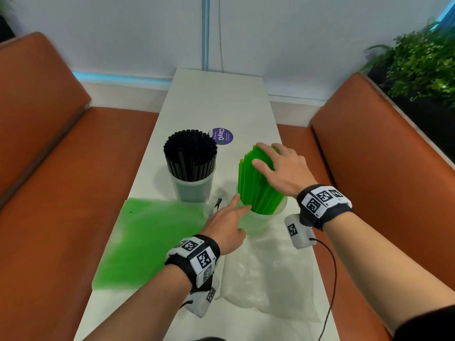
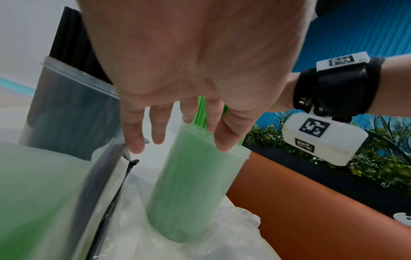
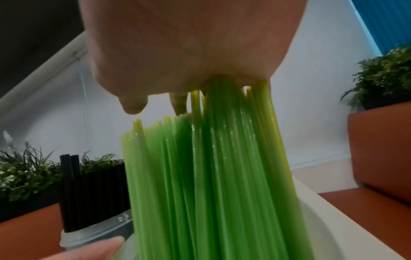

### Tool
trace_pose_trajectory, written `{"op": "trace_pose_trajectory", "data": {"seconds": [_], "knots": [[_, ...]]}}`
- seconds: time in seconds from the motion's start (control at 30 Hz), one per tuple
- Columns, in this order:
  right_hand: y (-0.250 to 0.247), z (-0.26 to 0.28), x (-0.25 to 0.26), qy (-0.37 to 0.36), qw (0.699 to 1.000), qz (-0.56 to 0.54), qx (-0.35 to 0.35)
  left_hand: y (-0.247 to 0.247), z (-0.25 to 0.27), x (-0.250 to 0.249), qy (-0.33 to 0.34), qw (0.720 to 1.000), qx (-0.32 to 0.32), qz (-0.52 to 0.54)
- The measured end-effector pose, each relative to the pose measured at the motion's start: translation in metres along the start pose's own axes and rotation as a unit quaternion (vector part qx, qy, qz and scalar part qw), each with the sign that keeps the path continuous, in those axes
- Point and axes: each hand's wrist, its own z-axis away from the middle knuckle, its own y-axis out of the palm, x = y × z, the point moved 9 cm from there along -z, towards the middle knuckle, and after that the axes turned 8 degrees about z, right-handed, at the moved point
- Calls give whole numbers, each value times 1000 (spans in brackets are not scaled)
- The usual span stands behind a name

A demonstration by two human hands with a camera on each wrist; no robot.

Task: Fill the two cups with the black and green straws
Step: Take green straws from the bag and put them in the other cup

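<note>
Both cups loaded with straws; both hands at the green cup.

Right hand [image 1: 283, 168] lies flat, fingers straight, palm pressing on the tops of the green straws [image 1: 261, 185]; it grips nothing. The green straws stand fanned in the right-hand clear cup [image 1: 258, 221]. Left hand [image 1: 226, 228] is open, fingers extended, fingertips [image 2: 224, 140] touching that cup's rim, no grasp. Black straws [image 1: 190, 156] stand upright, packed in the left-hand cup [image 1: 193, 189], well apart from both hands. A green bag [image 1: 147, 242] and a clear bag [image 1: 266, 274] lie flat on the white table [image 1: 216, 99], near the cups.
</note>
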Motion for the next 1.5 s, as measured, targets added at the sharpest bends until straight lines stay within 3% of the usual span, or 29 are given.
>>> {"op": "trace_pose_trajectory", "data": {"seconds": [0.1, 0.2, 0.33, 0.4, 0.47, 0.57, 0.63, 0.7, 0.83, 0.9, 1.0, 1.23, 1.3, 1.4, 1.5], "knots": [[-2, -6, 11, -12, 999, 28, -25, -1, -1, 0, 0, 1000, -3, -4], [7, -10, 21, -35, 996, 88, -4, 2, -2, 1, -2, 1000, 3, -10], [3, -9, 22, -32, 997, 73, 3, -2, -1, 2, 13, 1000, -17, 10], [-14, -3, 24, -26, 998, 43, -47, -13, 1, 9, 9, 998, -59, 29], [-40, 7, 28, -25, 990, -16, -140, -24, 5, 24, -14, 994, -106, 36], [-70, 28, 39, -52, 952, -132, -270, -29, 13, 51, -71, 987, -141, 16], [-73, 44, 55, -91, 930, -199, -296, -29, 18, 63, -99, 985, -144, 10], [-56, 55, 76, -117, 926, -259, -248, -29, 22, 72, -120, 982, -143, 40], [37, 62, 99, -59, 944, -324, 12, -36, 28, 81, -138, 970, -168, 110], [79, 69, 106, -36, 943, -316, 93, -41, 31, 81, -138, 966, -183, 124], [116, 76, 118, -33, 944, -298, 139, -49, 35, 78, -124, 962, -199, 140], [152, 84, 166, -113, 946, -233, 193, -59, 48, 67, -89, 955, -220, 175], [166, 87, 169, -85, 936, -254, 229, -59, 53, 64, -76, 956, -223, 173], [191, 95, 161, -29, 936, -181, 300, -58, 59, 61, -66, 958, -218, 174], [195, 96, 176, -47, 934, -196, 295, -57, 66, 62, -70, 958, -218, 174]]}}
